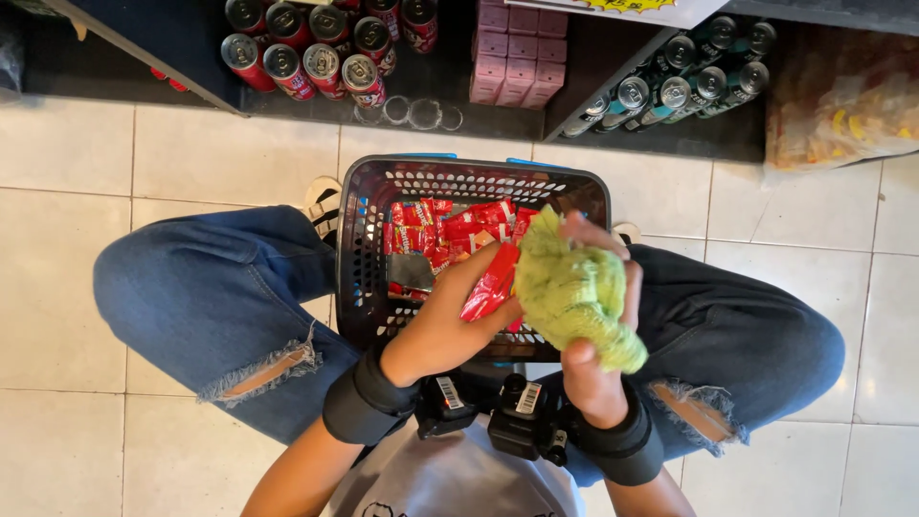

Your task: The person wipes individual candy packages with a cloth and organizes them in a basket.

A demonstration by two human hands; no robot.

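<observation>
between the knees, over a dark basket [356, 258] of red packets [450, 230], the left hand [442, 325] grips a red packet [490, 283] against the green cloth [574, 292] that the right hand [598, 316] clutches just beside it, with red cans [316, 43] on the shelf beyond.

A pale tiled floor [115, 153] carries a dark plastic basket [362, 258] with perforated walls, set between the person's knees near the middle of the scene. Red snack packets [450, 230] lie piled directly on the basket's bottom, filling its far half. At the far edge a low dark shelf [450, 96] bears red cans [306, 57] lying on their sides at the left, stacked pink boxes [522, 53] in the middle and dark green cans [684, 81] to the right, with a clear bag of yellowish snacks [842, 105] at the far right.
</observation>
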